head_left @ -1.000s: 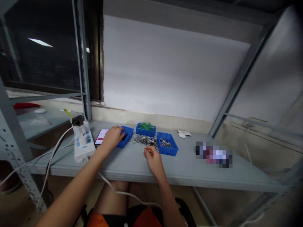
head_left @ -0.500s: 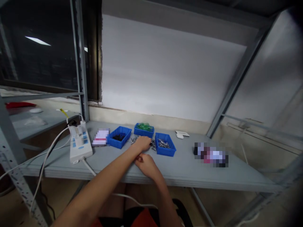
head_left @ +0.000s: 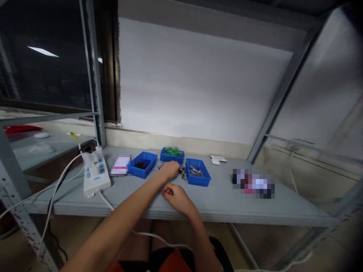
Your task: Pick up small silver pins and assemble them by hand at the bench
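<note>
My left hand [head_left: 169,169] reaches across onto a loose pile of small metal pieces [head_left: 183,172] lying between three blue trays. Its fingers curl down into the pile, and what they grip is hidden. Just in front of it, my right hand [head_left: 173,195] rests on the grey bench [head_left: 221,204] with fingers curled in, contents not visible. The left tray [head_left: 142,164] holds dark bits, the back tray [head_left: 172,153] green ones, the right tray [head_left: 199,173] metal pieces.
A white power strip [head_left: 95,175] with cables lies at the left, with a blurred-out flat item [head_left: 121,165] beside it. A small white object [head_left: 217,160] sits behind the trays and a blurred-out item [head_left: 253,183] lies to the right. Metal shelf posts frame the bench.
My left hand has left the left blue tray and moved right onto the metal pile. My right hand has drawn slightly back toward me and curled tighter.
</note>
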